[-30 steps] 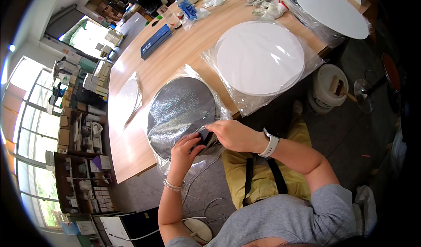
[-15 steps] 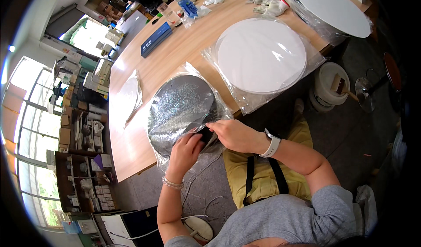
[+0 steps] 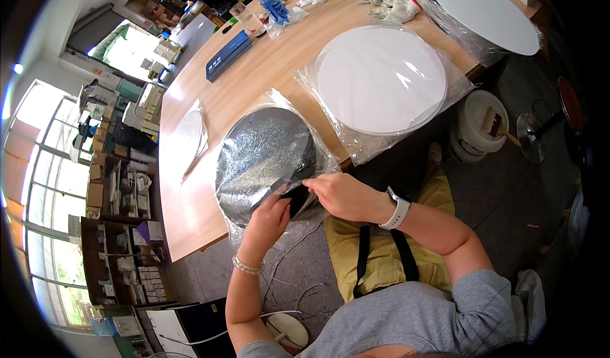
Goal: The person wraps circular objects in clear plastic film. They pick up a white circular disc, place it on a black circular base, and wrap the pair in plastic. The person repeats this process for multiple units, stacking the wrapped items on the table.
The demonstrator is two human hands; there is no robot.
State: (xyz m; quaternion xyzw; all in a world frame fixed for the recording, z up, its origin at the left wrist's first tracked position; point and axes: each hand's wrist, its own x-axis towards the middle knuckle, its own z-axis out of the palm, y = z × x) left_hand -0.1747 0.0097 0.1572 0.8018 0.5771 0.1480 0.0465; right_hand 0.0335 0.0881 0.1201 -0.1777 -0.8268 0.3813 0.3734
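Observation:
A dark round disc (image 3: 257, 142) lies in a clear plastic bag (image 3: 330, 157) at the near edge of the table, its film wrinkled and shiny. My left hand (image 3: 269, 219) is at the disc's near edge, fingers curled and closed on the bag's film. Just to its right, my right hand (image 3: 343, 196) pinches the film at the bag's near right side. Between the two hands a dark patch of the disc shows where the film is drawn back. What lies under my fingertips is hidden.
A large white disc in clear plastic (image 3: 381, 81) lies to the right on the wooden table (image 3: 279, 72). A smaller wrapped disc (image 3: 187, 135) is at left. Further back are a blue box (image 3: 228, 56), a bottle (image 3: 272, 5) and gloves (image 3: 395, 8). A white bucket (image 3: 480, 126) stands on the floor.
My left hand has shifted slightly up along the bag's near edge, and the film between my hands has changed its folds. My right hand keeps its pinch in nearly the same place.

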